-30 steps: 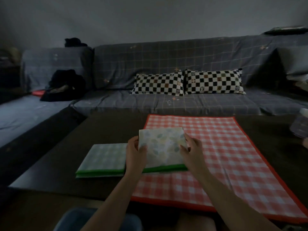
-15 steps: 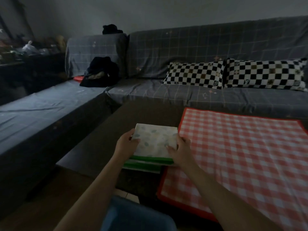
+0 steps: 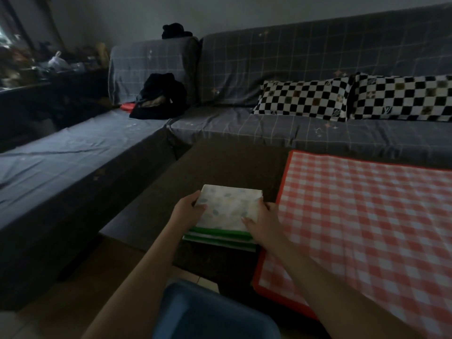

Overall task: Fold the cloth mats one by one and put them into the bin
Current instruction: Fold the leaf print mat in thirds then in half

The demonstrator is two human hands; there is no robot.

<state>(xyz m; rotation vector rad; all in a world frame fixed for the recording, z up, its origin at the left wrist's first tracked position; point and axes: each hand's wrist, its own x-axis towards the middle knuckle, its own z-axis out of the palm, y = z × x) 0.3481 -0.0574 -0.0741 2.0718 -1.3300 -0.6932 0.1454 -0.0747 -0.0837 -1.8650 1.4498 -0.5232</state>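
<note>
Folded mat (image 3: 228, 209) between gripping hands (image 3: 227, 215)

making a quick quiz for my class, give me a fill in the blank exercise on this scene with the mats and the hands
1. Both hands, left hand and right hand, hold the folded mat with the ____ edging.
2. The mat spread flat on the table is checked white and ____.
3. The two pillows on the sofa have a black and white ____ pattern.
4. The bin at the bottom of the view is ____ in colour.

Missing words: green; red; checkerboard; blue
</note>
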